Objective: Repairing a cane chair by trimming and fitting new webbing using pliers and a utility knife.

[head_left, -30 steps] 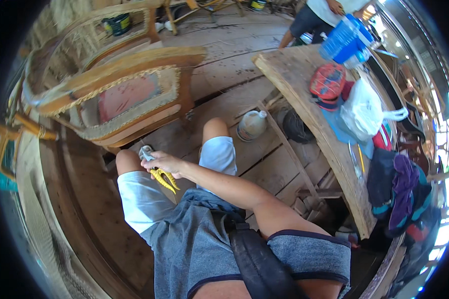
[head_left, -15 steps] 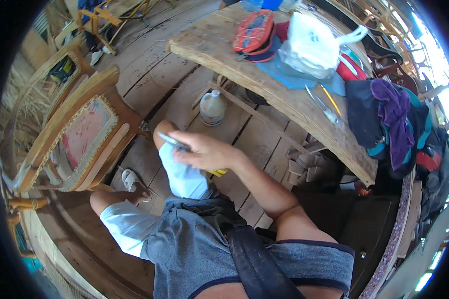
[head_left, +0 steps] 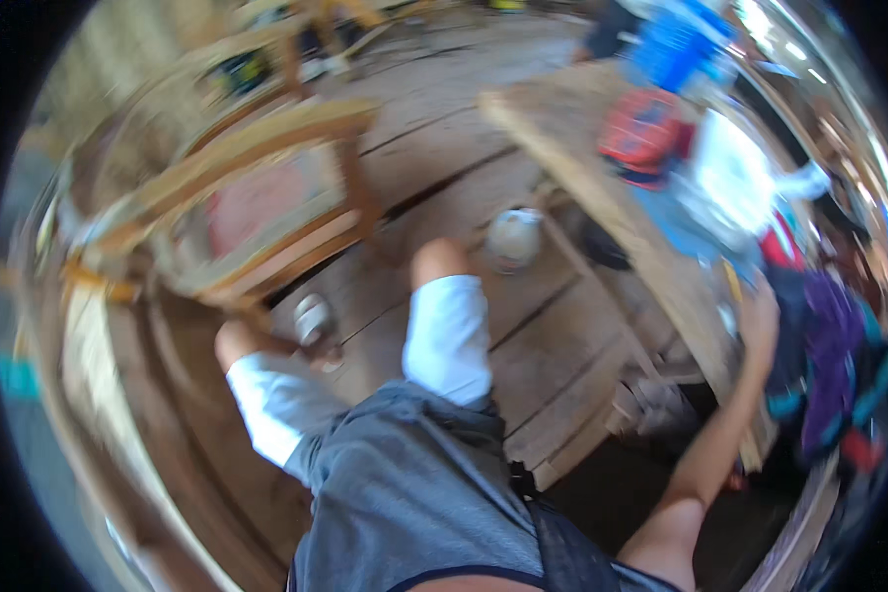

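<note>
My right hand (head_left: 758, 318) reaches out over the near right part of the wooden table (head_left: 572, 128). It is smeared by motion, so its fingers and anything in them cannot be made out. Just beside the fingers lies a thin yellow pencil-like tool (head_left: 733, 282), at the edge of a blue sheet (head_left: 661, 219). A dark bag (head_left: 785, 340) with a purple cloth (head_left: 827, 355) over it sits close to the hand's right. My left hand is out of view.
On the table are a red pouch (head_left: 641, 128), a white plastic bag (head_left: 728, 183) and a blue container (head_left: 676, 47). Below, a whitish jug (head_left: 514, 242) stands on the plank floor. To the left is a wooden chair frame (head_left: 227, 148) with a worn pinkish panel.
My right hand, which held a slim greyish object over my knee, has swung right to the tabletop. The view has shifted left, and that object can no longer be made out.
</note>
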Tool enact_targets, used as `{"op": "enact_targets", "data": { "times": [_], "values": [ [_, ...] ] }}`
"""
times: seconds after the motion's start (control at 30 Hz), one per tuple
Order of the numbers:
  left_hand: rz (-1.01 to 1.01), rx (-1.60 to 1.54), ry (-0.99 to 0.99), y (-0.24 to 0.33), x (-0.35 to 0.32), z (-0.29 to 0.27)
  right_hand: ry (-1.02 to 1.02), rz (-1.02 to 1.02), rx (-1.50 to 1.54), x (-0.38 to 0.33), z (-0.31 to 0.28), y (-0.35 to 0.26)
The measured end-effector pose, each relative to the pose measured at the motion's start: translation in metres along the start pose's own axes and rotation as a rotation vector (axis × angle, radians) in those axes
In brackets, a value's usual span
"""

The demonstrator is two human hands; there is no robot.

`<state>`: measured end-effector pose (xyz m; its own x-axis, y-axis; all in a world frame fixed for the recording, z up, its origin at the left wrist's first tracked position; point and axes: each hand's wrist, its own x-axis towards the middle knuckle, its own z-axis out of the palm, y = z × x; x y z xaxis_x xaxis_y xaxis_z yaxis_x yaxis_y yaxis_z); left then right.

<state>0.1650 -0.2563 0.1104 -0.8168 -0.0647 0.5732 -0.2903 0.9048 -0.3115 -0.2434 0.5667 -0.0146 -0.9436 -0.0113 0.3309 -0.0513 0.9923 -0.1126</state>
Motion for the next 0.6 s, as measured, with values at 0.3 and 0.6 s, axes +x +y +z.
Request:
{"op": "enact_targets", "data": {
  "times": [0.3, 0.6],
  "values": [
    [-0.240, 0.059, -0.049, 0.104, 0.092, 0.135, -0.075, 0.024, -0.057, 0.026, -0.003, -0.008],
    [-0.444, -0.029, -0.610, 0.137, 0.123, 0.142, 0.032, -0.462, 0.527, -0.082, -0.029, -0.187]
  ]
}}
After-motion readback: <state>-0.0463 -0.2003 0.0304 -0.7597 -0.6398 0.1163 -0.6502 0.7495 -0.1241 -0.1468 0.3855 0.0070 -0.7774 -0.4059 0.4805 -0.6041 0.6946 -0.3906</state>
